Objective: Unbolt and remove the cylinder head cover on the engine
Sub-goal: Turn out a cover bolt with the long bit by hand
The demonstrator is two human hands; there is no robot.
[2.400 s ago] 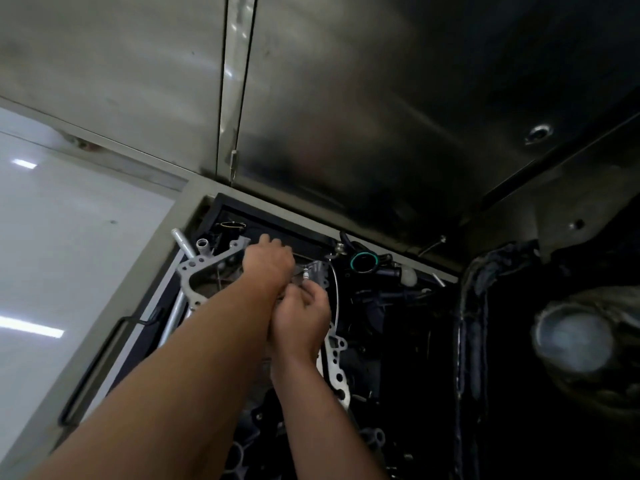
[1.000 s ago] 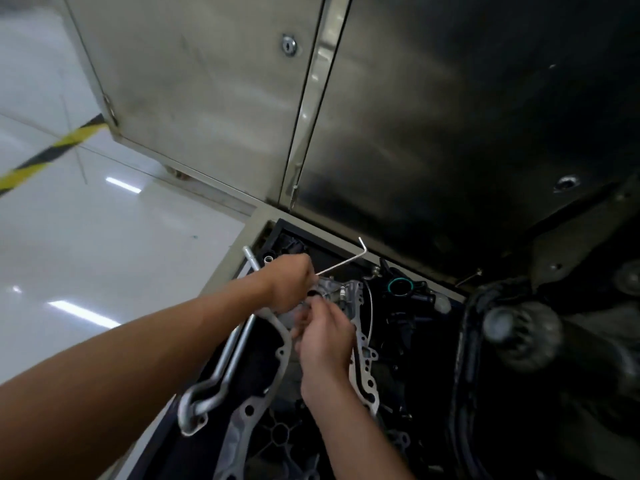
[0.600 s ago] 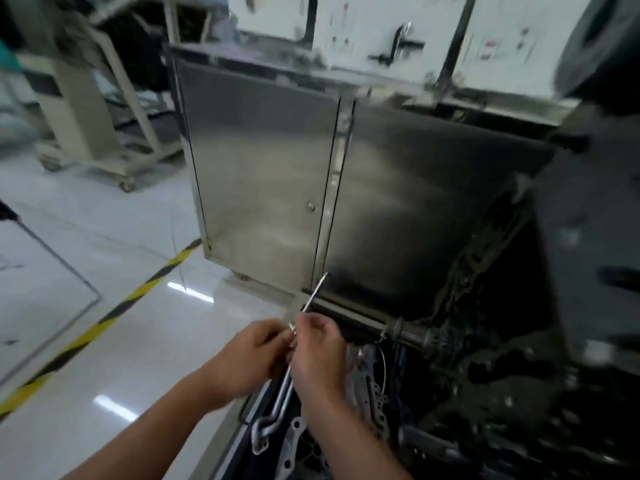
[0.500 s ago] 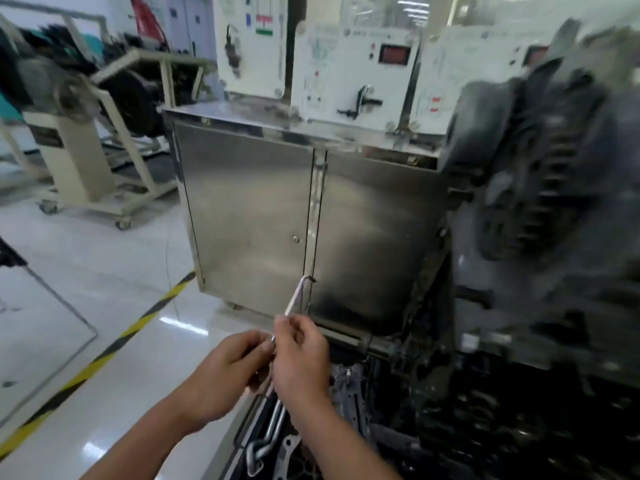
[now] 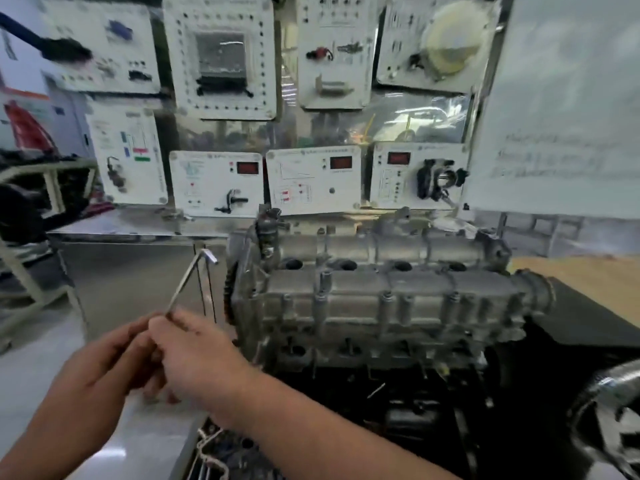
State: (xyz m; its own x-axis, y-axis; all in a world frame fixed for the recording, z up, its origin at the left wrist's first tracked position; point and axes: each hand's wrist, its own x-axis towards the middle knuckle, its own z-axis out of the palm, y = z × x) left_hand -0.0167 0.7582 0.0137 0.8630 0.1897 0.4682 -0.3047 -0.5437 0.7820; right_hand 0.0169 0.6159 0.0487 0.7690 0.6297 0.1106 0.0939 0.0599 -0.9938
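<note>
The right hand (image 5: 197, 355) pinches the lower end of an L-shaped hex key (image 5: 187, 285), short arm uppermost. The left hand (image 5: 100, 372) lies against it with fingers curled; whether it grips the key cannot be told. The cylinder head cover (image 5: 388, 282) sits on top of the engine (image 5: 363, 327), to the right of the key and apart from it. Below the hands, a tray (image 5: 188, 452) holds blurred metal parts (image 5: 216, 457).
</note>
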